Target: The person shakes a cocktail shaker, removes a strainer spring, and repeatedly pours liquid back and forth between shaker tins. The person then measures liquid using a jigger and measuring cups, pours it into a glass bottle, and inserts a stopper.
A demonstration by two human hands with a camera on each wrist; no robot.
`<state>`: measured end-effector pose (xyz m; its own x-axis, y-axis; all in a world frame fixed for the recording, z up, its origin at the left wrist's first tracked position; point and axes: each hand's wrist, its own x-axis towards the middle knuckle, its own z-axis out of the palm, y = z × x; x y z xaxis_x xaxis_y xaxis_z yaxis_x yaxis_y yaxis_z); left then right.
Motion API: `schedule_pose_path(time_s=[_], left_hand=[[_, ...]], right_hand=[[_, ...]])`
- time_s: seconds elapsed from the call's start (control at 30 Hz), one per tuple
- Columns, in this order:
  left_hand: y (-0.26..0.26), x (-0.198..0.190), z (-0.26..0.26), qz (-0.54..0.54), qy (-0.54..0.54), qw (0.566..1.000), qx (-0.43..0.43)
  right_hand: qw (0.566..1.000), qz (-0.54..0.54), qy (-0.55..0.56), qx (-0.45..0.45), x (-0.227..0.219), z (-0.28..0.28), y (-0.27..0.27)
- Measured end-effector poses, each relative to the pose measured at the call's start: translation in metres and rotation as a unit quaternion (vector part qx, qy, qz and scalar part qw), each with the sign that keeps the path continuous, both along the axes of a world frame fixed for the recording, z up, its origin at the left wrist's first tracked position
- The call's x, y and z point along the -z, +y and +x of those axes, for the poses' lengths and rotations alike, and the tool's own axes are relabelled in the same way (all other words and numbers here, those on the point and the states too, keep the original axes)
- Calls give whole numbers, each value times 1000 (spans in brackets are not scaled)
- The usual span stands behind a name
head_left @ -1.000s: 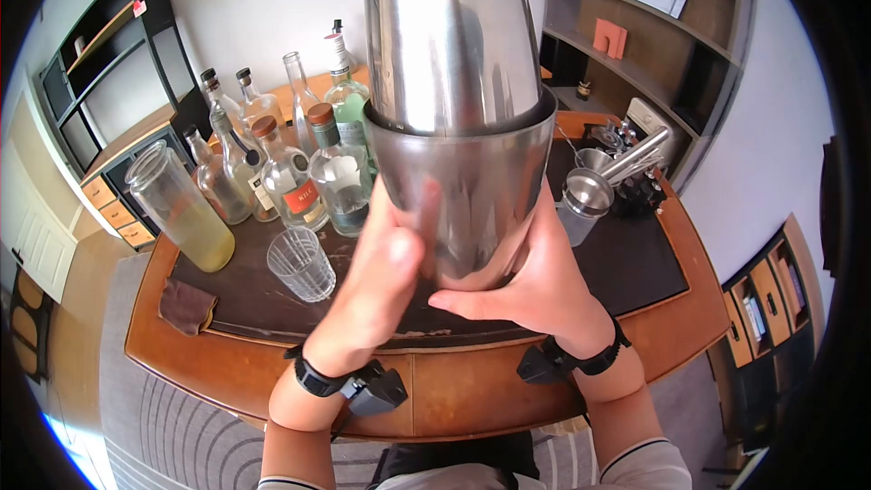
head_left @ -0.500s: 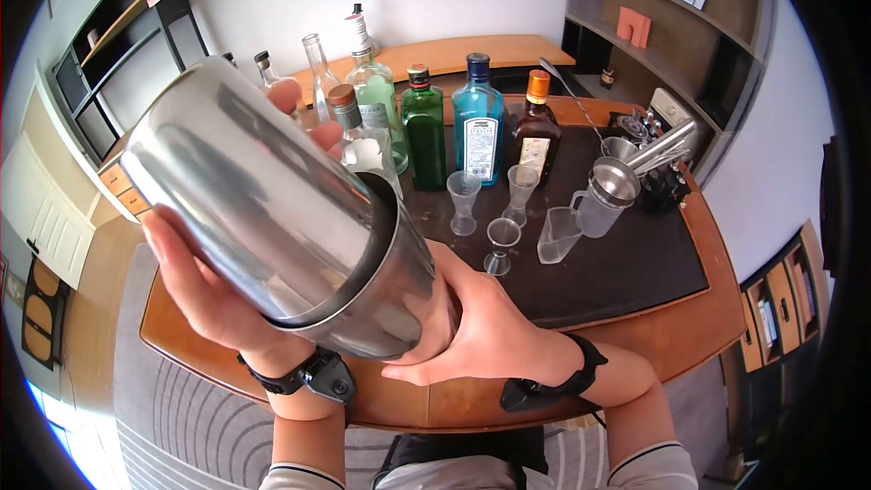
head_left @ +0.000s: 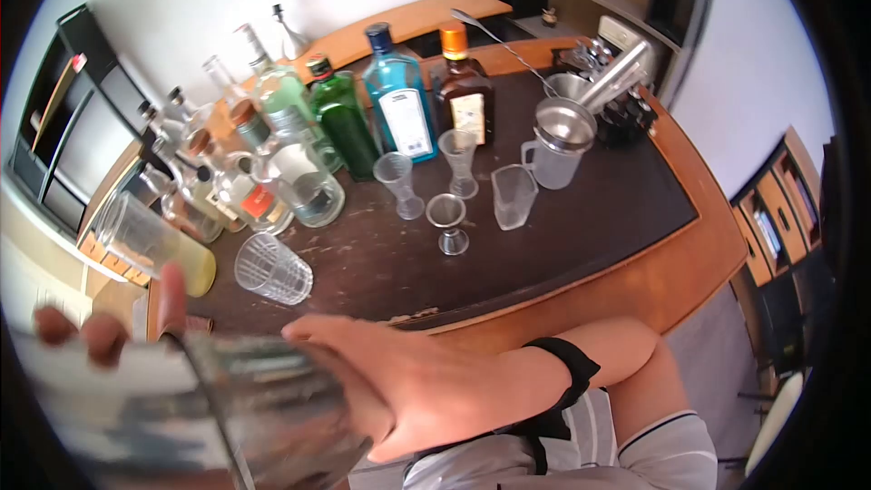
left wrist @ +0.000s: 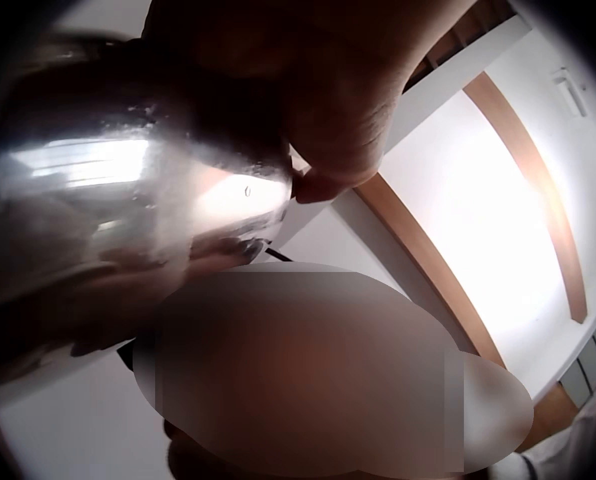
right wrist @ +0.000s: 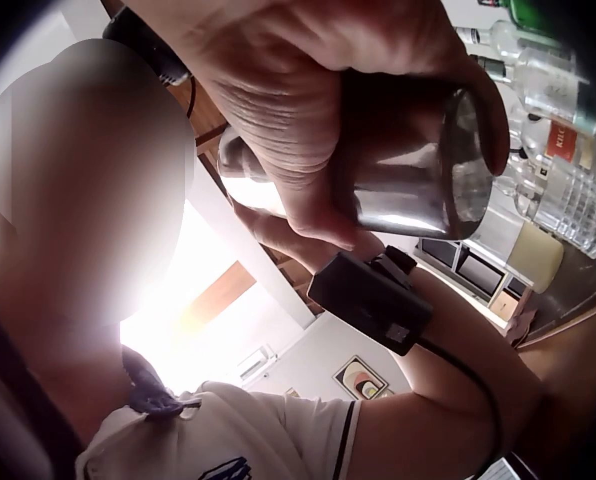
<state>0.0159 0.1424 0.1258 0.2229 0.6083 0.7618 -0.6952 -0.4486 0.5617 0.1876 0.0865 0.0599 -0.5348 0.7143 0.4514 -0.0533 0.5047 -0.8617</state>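
A two-piece metal cocktail shaker [head_left: 272, 417] lies tilted almost on its side at the lower left of the head view, blurred and close to the camera. My right hand [head_left: 435, 386] grips the base of one tin, thumb and fingers curled round it. Around the other tin my left hand [head_left: 106, 340] holds on; in the head view only its fingertips show over the top, the palm hidden behind the metal. In the right wrist view both hands are on the shaker [right wrist: 393, 185]. A cut-glass tumbler [head_left: 274, 269] stands on the desk beyond the shaker.
A pitcher [head_left: 154, 240] of yellowish liquid and several bottles [head_left: 392, 91] stand along the left and back of the desk. Nearer are a metal jigger [head_left: 452, 222], clear measuring glasses [head_left: 399, 186], a strainer [head_left: 564, 124] over a plastic jug [head_left: 555, 163], and a long bar spoon [head_left: 508, 50].
From upright before the camera, the shaker has tipped leftward and dropped to the lower left, both hands moving with it. The head view has shifted and tilted.
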Motion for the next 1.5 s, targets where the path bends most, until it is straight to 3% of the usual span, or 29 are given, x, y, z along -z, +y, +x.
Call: schedule_pose_path(time_s=[0.17, 0.23, 0.27, 0.37, 0.4, 0.5, 0.57, 0.67, 0.7, 0.77, 0.8, 0.9, 0.93, 1.03, 1.07, 1.17, 1.2, 1.3, 1.37, 1.5], left_hand=[[11, 9, 22, -25, 24, 998, 46], [20, 14, 34, -31, 32, 997, 67], [22, 16, 37, -34, 36, 996, 75], [21, 22, 37, -47, 48, 995, 72], [20, 22, 36, -47, 50, 995, 69], [23, 18, 38, -39, 54, 995, 68], [23, 21, 38, -42, 54, 995, 66], [16, 23, 31, -54, 60, 996, 49], [15, 22, 29, -55, 62, 996, 46], [18, 20, 30, -49, 65, 996, 47], [20, 22, 31, -50, 65, 995, 48], [17, 26, 30, -61, 68, 995, 41], [14, 26, 28, -64, 69, 995, 36], [16, 23, 30, -56, 70, 995, 35], [17, 24, 32, -57, 69, 995, 36], [15, 27, 30, -66, 75, 995, 30], [12, 27, 28, -71, 79, 994, 25], [14, 26, 29, -69, 82, 994, 25], [15, 28, 30, -72, 82, 994, 23], [9, 28, 24, -79, 89, 993, 8]], right_hand=[[989, -138, -29, -30, -5, -1, -4], [992, 103, 39, 62, 8, -10, -16], [980, 158, 74, 95, 10, -15, -20], [992, 82, 45, 86, 13, -20, -17], [997, 14, -34, 65, 11, -22, -8], [991, 96, 28, 86, 11, -14, -16], [985, 135, 13, 108, 12, -17, -20], [999, -43, 28, 16, 12, -18, -2], [999, -43, 29, 14, 10, -17, -6], [999, 41, 3, 11, 5, -7, -12], [981, 174, 71, 44, 11, -12, -16], [977, 170, 120, 45, 19, -25, -14], [995, 57, 71, 36, 17, -23, -18], [997, 60, -27, 39, 10, -15, -13], [988, 148, 7, 43, 14, -17, -13], [988, 139, -7, 65, 13, -21, -18], [989, 107, 45, 91, 21, -25, -14], [995, 96, 15, 31, 15, -20, -9], [988, 143, -16, 51, 10, -16, -18], [998, 42, 13, 54, 5, -13, -20]])
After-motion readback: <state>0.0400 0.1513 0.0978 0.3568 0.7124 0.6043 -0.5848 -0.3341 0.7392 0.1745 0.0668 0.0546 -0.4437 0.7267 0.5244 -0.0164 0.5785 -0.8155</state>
